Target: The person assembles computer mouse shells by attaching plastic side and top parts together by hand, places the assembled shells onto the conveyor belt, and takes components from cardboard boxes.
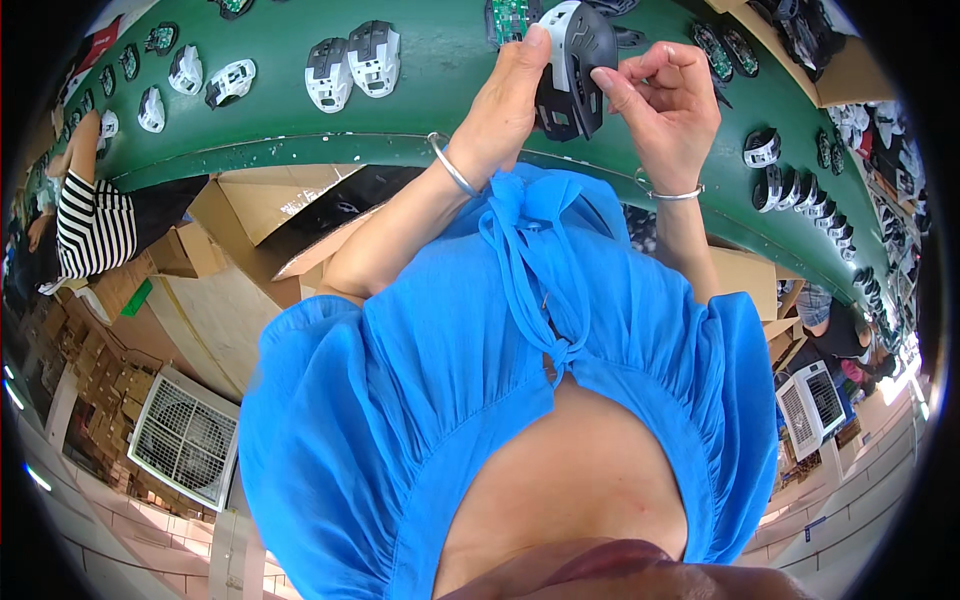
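My left hand (500, 112) is wrapped round a black and silver-white computer mouse (585, 62), its thumb along the pale side. The mouse is tilted up above the near edge of the green bench. To its right, my right hand (668, 118) has curled fingers, and its thumb tip meets the mouse's dark side. Whether a small part is pinched in those fingers, I cannot tell. Just behind the left thumb lies a green circuit board (511, 20) in a dark base. Two black and white mouse shells (374, 58) lie together to the left.
More white shells (230, 84) and boards line the green bench (440, 75) leftward. At right are boards in bases (712, 52) and a row of mice (790, 188). Cardboard boxes (290, 200) stand below the edge. Someone in a striped top (95, 225) sits far left.
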Demonstrator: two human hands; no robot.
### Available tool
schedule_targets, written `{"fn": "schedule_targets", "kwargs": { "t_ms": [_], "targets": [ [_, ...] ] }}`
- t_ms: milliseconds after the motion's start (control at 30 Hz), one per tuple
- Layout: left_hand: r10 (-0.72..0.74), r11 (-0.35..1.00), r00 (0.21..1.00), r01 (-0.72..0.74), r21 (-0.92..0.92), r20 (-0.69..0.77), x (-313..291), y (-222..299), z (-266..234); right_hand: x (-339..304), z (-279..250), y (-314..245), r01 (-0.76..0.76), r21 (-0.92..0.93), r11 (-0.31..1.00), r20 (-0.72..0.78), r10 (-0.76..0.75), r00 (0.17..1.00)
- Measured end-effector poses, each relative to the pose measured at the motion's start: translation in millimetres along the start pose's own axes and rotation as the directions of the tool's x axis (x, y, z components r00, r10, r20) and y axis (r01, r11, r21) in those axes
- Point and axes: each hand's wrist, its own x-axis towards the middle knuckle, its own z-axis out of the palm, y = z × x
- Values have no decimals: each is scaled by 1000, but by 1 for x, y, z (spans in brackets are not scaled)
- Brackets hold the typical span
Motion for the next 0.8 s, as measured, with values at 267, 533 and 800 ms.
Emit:
{"fn": "schedule_targets", "kwargs": {
  "t_ms": [267,533,800],
  "targets": [
    [54,998,998,-53,-16,32,-6,2,2,-7,13,-4,122,-199,972,-111,-147,983],
    [110,991,989,-117,67,98,-17,-1,-7,-7,9,-15,261,-181,948,7,-264,965],
    [118,990,978,-130,59,175,-12,4,-12,-9,12,-13,283,-107,953,-51,-289,956]
  ]
}}
